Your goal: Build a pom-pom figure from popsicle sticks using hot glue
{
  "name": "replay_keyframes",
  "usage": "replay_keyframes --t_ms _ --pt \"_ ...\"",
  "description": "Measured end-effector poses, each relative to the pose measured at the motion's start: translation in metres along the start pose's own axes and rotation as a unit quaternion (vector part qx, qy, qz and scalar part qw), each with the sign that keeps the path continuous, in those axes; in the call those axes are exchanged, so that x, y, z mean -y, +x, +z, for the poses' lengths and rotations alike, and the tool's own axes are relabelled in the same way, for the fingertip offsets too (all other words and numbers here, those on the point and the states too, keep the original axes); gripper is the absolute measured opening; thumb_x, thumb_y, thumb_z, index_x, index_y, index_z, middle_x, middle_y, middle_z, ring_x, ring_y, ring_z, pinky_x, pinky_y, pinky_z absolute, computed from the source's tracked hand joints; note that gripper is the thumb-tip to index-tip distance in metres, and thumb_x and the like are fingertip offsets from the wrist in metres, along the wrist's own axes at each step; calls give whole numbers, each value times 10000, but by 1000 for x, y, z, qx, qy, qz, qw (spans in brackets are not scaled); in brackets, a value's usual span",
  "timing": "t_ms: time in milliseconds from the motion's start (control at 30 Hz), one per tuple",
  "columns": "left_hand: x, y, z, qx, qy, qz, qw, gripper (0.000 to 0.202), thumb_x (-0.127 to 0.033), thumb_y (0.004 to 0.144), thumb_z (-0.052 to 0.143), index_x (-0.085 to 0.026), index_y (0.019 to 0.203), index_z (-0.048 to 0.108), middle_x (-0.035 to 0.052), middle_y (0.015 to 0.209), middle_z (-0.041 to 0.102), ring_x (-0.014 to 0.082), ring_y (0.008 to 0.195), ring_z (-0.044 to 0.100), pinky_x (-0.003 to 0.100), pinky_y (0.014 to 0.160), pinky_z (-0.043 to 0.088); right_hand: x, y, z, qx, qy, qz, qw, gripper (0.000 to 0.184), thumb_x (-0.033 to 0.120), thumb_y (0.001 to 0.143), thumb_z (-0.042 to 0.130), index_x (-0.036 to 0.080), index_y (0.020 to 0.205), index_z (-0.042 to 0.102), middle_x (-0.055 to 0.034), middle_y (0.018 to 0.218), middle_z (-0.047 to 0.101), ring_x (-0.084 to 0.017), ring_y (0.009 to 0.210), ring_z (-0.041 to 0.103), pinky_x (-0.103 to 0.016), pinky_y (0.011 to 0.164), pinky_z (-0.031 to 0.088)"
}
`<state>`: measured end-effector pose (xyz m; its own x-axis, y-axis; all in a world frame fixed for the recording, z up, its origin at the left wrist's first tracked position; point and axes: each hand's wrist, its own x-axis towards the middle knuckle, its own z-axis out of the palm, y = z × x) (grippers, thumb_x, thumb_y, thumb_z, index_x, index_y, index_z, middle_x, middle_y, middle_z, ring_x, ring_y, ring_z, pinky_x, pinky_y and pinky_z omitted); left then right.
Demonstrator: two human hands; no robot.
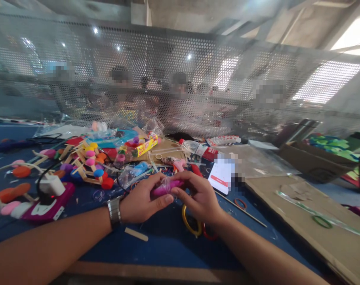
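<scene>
You hold the pink-purple piece point(163, 189) in front of you, above the middle of the blue worktop point(168, 247). The fingers of your left hand point(141, 201) are clamped on its left part; those of your right hand point(202, 196) pinch its right end, and the two hands nearly meet. Below your left hand, on the near side, lies a flat wooden stick point(136, 234). A yellow ring-shaped thing point(187, 222) sits under your right hand. To the far right lie a lit phone point(220, 174) and a plastic bottle point(206, 152); left, a purple power strip point(62, 200).
</scene>
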<state>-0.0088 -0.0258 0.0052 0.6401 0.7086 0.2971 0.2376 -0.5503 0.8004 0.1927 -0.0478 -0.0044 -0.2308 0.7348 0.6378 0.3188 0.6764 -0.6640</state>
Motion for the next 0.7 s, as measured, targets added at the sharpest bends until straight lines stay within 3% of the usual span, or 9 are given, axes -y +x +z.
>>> replay_keyframes --t_ms 167,333,500,700 --pt "1 1 1 -18 18 -27 999 425 -581 956 492 -165 937 577 6 802 548 175 736 478 298 687 384 -1 0 1 -46 8 5 999 267 458 935 658 193 960 640 -46 788 700 -150 623 637 -255 567 518" --pt "1 1 3 -23 15 -24 999 459 -609 963 465 -167 907 573 13 800 550 180 743 474 303 684 360 -1 -2 1 -52 29 19 998 279 478 944 638 202 970 608 -26 756 656 -143 598 610 -252 549 507" --pt "3 1 3 0 4 -8 1000 497 -628 978 421 -164 893 578 10 783 535 175 733 461 306 682 345 -2 0 -2 19 43 17 999 349 520 918 660 201 1049 607 -39 806 680 -150 624 620 -247 550 515" --pt "5 1 3 20 -49 3 999 543 -676 966 404 -169 823 537 -28 710 435 136 646 383 278 605 312 0 6 -3 68 -6 -69 995 280 470 944 650 196 974 697 -72 864 752 -172 749 695 -269 683 552"
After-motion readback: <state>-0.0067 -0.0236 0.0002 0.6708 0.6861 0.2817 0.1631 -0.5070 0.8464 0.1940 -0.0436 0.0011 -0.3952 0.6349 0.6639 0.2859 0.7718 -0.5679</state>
